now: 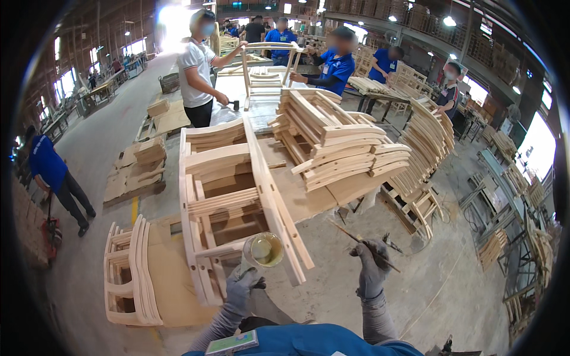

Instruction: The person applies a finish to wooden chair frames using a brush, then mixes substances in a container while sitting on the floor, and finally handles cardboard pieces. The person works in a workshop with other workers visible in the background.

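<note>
While left hand (243,285) grips glue cup (263,250), right hand (371,267) pinches brush (362,240); chair frame (231,196) ahead.

My workbench (309,199) is carrying a bare wooden chair frame (228,196) lying flat, with a stack of curved wooden parts (338,145) sitting beside it.

Bare matt wood chair frame (231,202), grey cloth gloves (371,267)

both gloved hands raised — left hand (244,286) curled closed, right hand (371,270) pinched shut, forearms bent upward.
</note>
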### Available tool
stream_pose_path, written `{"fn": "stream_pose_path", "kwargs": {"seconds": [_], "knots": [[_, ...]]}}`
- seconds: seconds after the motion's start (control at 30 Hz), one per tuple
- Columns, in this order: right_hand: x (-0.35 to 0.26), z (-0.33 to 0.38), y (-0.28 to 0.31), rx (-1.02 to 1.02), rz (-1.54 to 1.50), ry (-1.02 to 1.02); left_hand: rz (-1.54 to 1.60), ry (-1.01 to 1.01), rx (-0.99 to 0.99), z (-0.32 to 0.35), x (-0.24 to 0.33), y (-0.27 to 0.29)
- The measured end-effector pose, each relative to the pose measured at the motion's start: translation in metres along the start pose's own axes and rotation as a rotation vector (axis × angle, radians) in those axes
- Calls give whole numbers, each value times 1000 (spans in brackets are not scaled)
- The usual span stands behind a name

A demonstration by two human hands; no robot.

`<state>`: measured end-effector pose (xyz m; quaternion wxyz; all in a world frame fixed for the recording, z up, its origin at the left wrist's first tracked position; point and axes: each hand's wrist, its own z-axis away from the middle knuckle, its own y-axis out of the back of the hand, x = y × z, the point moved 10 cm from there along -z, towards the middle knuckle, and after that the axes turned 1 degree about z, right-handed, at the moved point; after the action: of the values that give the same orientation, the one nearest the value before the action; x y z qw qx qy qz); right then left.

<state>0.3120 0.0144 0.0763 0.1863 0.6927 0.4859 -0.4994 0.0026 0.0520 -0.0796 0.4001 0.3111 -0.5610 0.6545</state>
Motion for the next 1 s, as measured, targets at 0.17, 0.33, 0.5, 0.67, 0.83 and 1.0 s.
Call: {"fn": "stream_pose_path", "kwargs": {"seconds": [0.17,0.33,0.5,0.67,0.83,1.0], "knots": [[-15,-14,121,98,117,-1,51,85,-78,24,-64,-97],[-43,4,253,307,300,48,-15,239,-221,19,-110,-194],[-39,41,360,681,343,-81,-73,196,-397,0,-127,-277],[-28,33,401,756,408,-90,-62,242,-406,-47,-152,-337],[-3,-25,435,726,447,-69,-55,204,-391,-102,-162,-396],[59,-128,431,644,380,-106,-24,151,-349,-200,-179,-424]]}}
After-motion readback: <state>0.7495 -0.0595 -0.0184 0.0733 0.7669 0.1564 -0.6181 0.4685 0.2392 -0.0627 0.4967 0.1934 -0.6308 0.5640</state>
